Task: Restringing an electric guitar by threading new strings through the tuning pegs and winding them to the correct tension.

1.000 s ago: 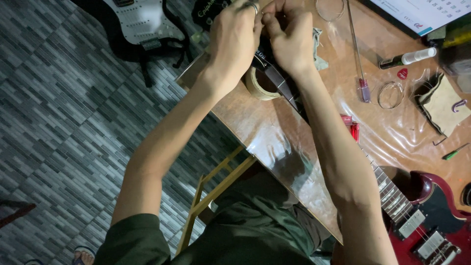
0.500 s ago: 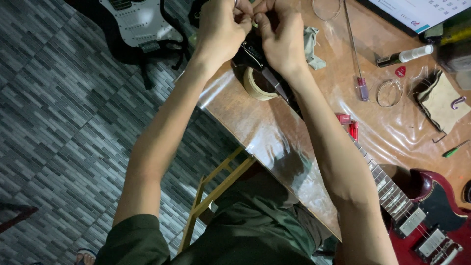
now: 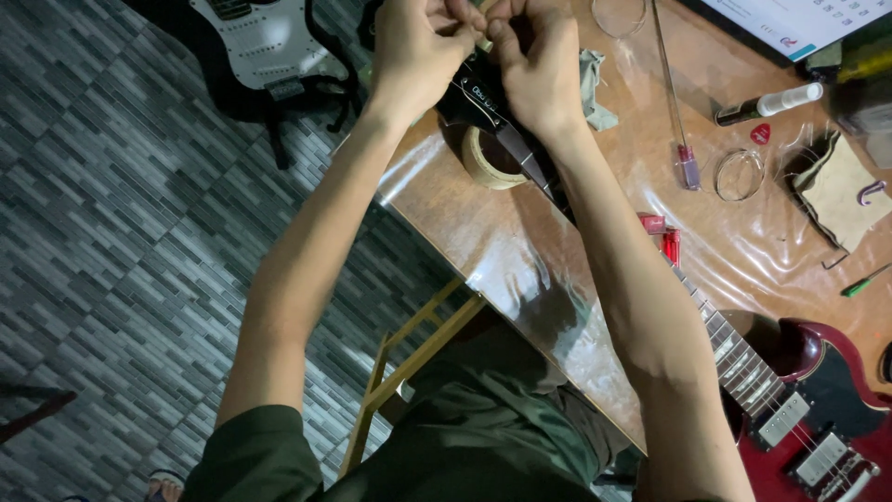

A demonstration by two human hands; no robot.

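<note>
**Both hands at the headstock of the red guitar**

Landmark: roll of tape lying flat on the table.

- Far left of the roll, on the tiled floor: a white electric guitar, well apart from the work.
- Just above-left of the roll: left hand, fingers curled shut and pinching something small at the top of the black headstock. What is pinched is hidden; cannot tell what it is.
- Directly above the roll: right hand, also closed in a pinch, fingertips meeting the left hand's.
- The headstock sits over the roll, apparently propped on it. The neck runs down-right to the red guitar body.
- Right of the roll: grey cloth, long screwdriver, coiled string, red pick.

Judgement on handling: the guitar is heavy and rigid, its glossy finish easily marked; best supported under neck and body together. The headstock is the fragile end, so only light fingertip force there. Strings are thin, springy and sharp-ended.
</note>
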